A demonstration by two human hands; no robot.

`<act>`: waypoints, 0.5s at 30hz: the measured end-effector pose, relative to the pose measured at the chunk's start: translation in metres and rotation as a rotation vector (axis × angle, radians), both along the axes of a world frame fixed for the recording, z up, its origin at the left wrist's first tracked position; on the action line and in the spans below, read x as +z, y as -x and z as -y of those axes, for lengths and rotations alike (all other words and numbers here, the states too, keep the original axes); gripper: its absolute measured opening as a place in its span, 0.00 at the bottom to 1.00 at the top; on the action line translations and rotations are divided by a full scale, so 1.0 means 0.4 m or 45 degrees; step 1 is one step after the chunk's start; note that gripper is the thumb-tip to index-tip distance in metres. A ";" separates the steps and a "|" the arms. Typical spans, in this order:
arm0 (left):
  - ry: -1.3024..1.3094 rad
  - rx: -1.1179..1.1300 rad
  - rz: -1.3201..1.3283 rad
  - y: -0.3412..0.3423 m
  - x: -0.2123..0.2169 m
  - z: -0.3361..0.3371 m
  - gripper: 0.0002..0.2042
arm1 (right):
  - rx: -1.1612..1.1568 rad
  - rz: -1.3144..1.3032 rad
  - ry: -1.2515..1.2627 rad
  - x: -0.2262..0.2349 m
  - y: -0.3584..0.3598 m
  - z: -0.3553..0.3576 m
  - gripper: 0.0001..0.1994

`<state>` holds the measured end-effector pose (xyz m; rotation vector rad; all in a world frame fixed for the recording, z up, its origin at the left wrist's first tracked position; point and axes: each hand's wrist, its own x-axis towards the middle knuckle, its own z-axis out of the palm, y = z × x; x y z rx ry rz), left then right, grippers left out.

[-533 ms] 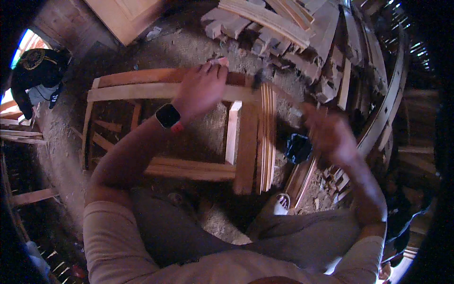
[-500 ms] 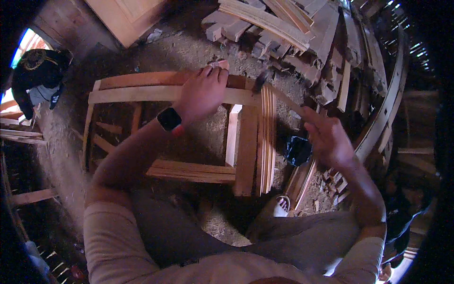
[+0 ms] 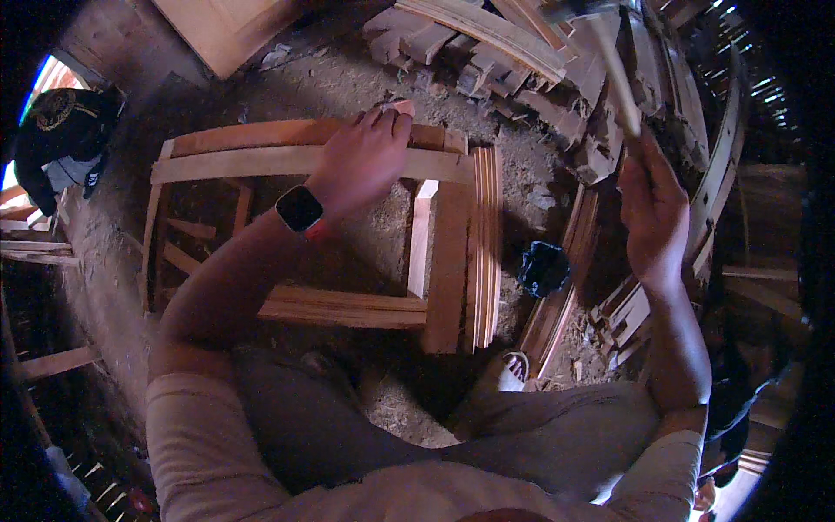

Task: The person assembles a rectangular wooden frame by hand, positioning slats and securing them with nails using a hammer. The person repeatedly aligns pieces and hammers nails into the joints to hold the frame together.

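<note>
In front of me lies a wooden frame (image 3: 261, 163) with a curved reddish strip (image 3: 261, 137) along its far rail. My left hand (image 3: 361, 157), with a watch on its wrist, is closed over the far rail and strip. A small reddish wood piece (image 3: 404, 107) shows at its fingertips; whether it is held is unclear. On the right, my right hand (image 3: 654, 204) grips a hammer (image 3: 619, 87) by its pale wooden handle. The hammer is raised beyond the frame's right end, its head blurred near the top edge. Grooved moulding (image 3: 487, 252) runs along that end.
A dark bundle (image 3: 544, 269) lies right of the frame, by long wood strips (image 3: 565, 270). Stacked offcuts and boards (image 3: 487, 65) fill the far right. A pale panel (image 3: 222, 35) stands far left. Another person (image 3: 65, 139) is at the left edge.
My right hand has swung the hammer up and to the right, away from the frame's far right corner. My left hand stays on the far rail; the view has shifted slightly.
</note>
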<state>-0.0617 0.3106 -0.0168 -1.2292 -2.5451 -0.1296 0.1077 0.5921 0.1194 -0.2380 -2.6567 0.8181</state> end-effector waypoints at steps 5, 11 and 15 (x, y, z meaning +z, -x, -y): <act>-0.055 -0.070 -0.190 0.005 -0.029 -0.017 0.22 | 0.583 0.314 -0.308 -0.055 -0.040 -0.045 0.16; -0.037 -0.008 -0.079 -0.004 0.000 0.009 0.18 | 0.184 0.170 -0.110 -0.062 -0.015 -0.062 0.17; -0.008 -0.064 -0.213 0.020 -0.023 -0.022 0.18 | 0.546 0.393 -0.210 -0.088 -0.081 -0.003 0.18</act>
